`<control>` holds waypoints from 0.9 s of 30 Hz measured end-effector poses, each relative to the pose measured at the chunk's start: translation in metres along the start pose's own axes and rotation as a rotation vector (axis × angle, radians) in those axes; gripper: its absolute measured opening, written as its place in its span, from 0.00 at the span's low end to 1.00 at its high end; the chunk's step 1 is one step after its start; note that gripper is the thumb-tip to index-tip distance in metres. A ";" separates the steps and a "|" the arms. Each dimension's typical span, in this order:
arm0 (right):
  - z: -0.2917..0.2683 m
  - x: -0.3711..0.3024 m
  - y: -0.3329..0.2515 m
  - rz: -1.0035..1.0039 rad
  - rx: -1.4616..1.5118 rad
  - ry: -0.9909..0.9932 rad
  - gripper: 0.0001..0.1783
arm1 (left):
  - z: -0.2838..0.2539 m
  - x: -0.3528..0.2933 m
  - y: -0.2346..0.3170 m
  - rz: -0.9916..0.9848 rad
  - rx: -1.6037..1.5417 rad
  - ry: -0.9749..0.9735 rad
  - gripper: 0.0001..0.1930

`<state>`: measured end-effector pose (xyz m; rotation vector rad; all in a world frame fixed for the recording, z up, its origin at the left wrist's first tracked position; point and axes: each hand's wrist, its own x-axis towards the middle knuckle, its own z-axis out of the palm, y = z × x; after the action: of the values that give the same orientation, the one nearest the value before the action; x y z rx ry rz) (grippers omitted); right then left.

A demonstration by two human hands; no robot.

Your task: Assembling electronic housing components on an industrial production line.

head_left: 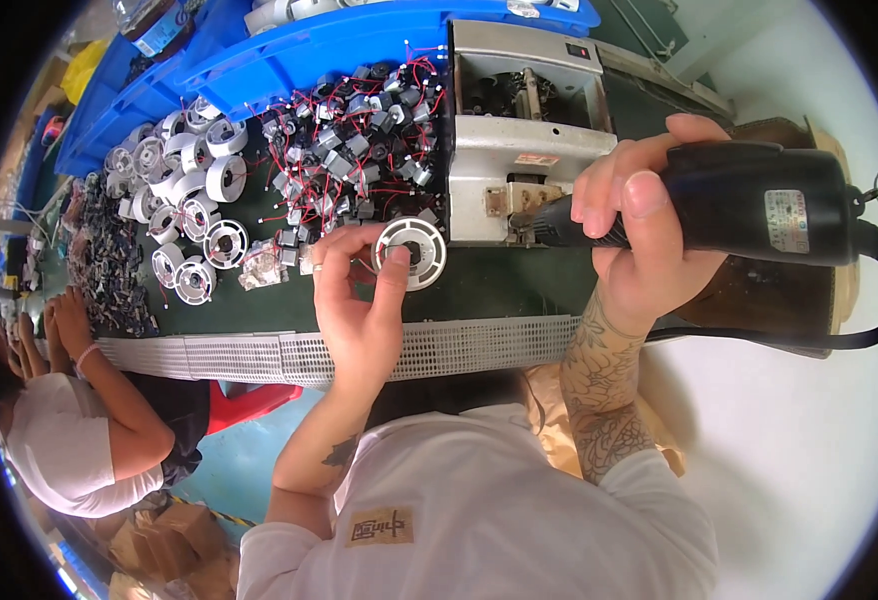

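My left hand (354, 325) pinches a white round plastic housing (434, 245) with slots around its rim, holding it over the front of the green bench. A dark part sits in the housing's middle, partly hidden by my thumb. My right hand (644, 215) is wrapped around a black electric screwdriver (749, 195), which lies nearly level with its nose pointing left. That nose is at the front outlet of a grey metal screw feeder (514, 140); whether the bit touches a screw is too small to tell.
Small motors with red wires (349, 145) are heaped behind my left hand, with white round housings (224, 178) to their left. Blue bins (259, 75) stand behind. A white perforated strip (439, 345) edges the bench. A co-worker's arm (124, 400) rests at far left. The screwdriver's cord (789, 340) loops at right.
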<state>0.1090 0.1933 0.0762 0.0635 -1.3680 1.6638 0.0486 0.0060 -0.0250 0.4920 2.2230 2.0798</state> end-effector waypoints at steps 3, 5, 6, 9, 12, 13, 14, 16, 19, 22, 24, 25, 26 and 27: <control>-0.002 0.000 0.001 0.007 -0.022 -0.021 0.27 | -0.003 0.011 0.004 0.079 0.075 -0.081 0.09; -0.001 -0.001 0.000 0.011 -0.030 -0.048 0.27 | -0.008 0.020 0.002 0.016 0.005 -0.170 0.09; -0.001 -0.002 0.001 0.012 -0.037 -0.070 0.27 | -0.011 0.024 0.002 -0.043 -0.063 -0.264 0.10; -0.003 -0.002 -0.002 -0.010 -0.283 -0.238 0.26 | -0.016 0.028 0.003 -0.109 -0.074 -0.326 0.12; 0.000 0.001 -0.014 0.225 -0.150 -0.355 0.27 | -0.013 0.031 0.010 -0.169 -0.163 -0.368 0.13; 0.001 0.002 -0.014 0.229 -0.155 -0.360 0.27 | -0.012 0.033 0.010 -0.191 -0.168 -0.397 0.13; 0.003 0.004 -0.013 0.210 -0.131 -0.394 0.27 | -0.011 0.035 0.011 -0.212 -0.173 -0.426 0.12; 0.011 0.008 -0.004 0.180 -0.060 -0.476 0.27 | -0.014 0.035 0.011 -0.222 -0.182 -0.408 0.12; 0.021 0.014 0.009 0.125 0.032 -0.581 0.27 | -0.016 0.036 0.008 -0.187 -0.153 -0.407 0.12; 0.031 0.019 0.019 0.063 0.119 -0.677 0.26 | -0.014 0.036 0.007 -0.188 -0.164 -0.417 0.11; 0.036 0.019 0.023 0.022 0.184 -0.739 0.26 | -0.012 0.035 0.004 -0.112 -0.149 -0.395 0.11; 0.037 0.016 0.025 0.026 0.173 -0.706 0.25 | -0.013 0.035 0.005 -0.128 -0.148 -0.397 0.11; 0.038 0.012 0.024 0.030 0.177 -0.709 0.25 | -0.013 0.034 0.004 -0.131 -0.147 -0.392 0.11; 0.039 0.007 0.019 0.018 0.010 -0.630 0.25 | -0.013 0.034 0.004 -0.122 -0.150 -0.389 0.11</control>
<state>0.0727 0.1687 0.0807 0.6264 -1.8188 1.7388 0.0137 0.0024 -0.0144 0.6644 1.8190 1.8785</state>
